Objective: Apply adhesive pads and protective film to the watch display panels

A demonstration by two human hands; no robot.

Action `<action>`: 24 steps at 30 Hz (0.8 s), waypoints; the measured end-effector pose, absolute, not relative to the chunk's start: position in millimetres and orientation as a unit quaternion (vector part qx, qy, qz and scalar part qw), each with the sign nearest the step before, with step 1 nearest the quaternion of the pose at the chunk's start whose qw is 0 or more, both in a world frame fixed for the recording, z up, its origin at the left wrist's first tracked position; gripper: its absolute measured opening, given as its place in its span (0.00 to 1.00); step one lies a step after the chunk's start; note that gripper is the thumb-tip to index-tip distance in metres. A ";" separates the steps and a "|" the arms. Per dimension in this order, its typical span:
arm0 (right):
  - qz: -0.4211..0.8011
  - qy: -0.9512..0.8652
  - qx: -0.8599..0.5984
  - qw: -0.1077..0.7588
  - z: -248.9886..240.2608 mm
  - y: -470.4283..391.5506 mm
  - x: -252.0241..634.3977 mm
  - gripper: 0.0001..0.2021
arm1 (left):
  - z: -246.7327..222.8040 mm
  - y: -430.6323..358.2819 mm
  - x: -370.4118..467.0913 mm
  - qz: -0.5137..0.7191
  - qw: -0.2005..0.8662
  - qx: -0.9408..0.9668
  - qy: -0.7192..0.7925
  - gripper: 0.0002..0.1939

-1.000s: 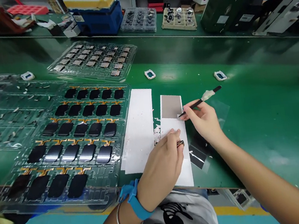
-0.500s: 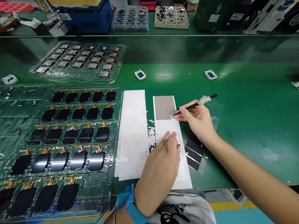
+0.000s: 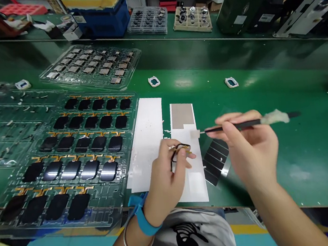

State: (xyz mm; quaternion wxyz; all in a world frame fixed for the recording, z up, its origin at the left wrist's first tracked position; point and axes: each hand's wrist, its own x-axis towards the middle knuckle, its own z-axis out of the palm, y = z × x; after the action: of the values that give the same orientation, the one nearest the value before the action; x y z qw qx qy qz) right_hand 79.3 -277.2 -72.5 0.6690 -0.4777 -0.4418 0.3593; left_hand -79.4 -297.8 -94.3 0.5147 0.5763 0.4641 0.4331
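My right hand (image 3: 249,148) grips black tweezers (image 3: 236,126) with a white wad wrapped near the back end; a small pale sticker (image 3: 194,134) hangs at their tip. My left hand (image 3: 166,178) pinches a small black screen part with an orange flex tail (image 3: 181,149), lifted just above the narrow white backing sheet (image 3: 193,183). That sheet carries a grey patch (image 3: 182,115) at its far end. The tweezer tip hovers a little right of and above the held part.
A wider white sheet (image 3: 148,141) lies to the left, with paper scraps between the sheets. Clear trays of black screens (image 3: 89,148) fill the left side; a tray of small grey parts (image 3: 94,65) sits behind. Black strips (image 3: 216,160) lie beside the sheet. Two small white frames (image 3: 154,82) (image 3: 231,82) rest on the green mat.
The right hand lifted the tweezers away from the grey patch with a sticker at the tip. The left hand rose off the sheet, raising the small screen part.
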 end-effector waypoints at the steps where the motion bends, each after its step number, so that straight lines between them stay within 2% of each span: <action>1: 0.351 -0.431 -0.476 0.681 -71.2 -286.3 74.1 0.06 | -92.6 -298.1 -80.7 0.453 0.561 0.526 0.451 0.04; 4: 0.344 -0.399 -0.469 0.709 -79.1 -307.7 53.8 0.07 | -89.6 -299.8 -82.7 0.475 0.650 0.433 0.405 0.04; 8: 0.344 -0.382 -0.458 0.725 -95.6 -316.8 32.2 0.07 | -91.3 -302.7 -83.5 0.493 0.695 0.389 0.351 0.07; 24: 0.311 -0.392 -0.456 0.736 -99.9 -316.7 29.2 0.07 | -94.3 -306.5 -83.8 0.462 0.688 0.414 0.376 0.08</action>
State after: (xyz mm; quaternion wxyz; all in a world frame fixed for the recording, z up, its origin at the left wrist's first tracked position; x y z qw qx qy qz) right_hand 29.2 -316.7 -99.9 0.7355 -0.4564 -0.3923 0.3110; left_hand -83.8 -306.5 -94.3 0.6884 0.4136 0.3762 0.4620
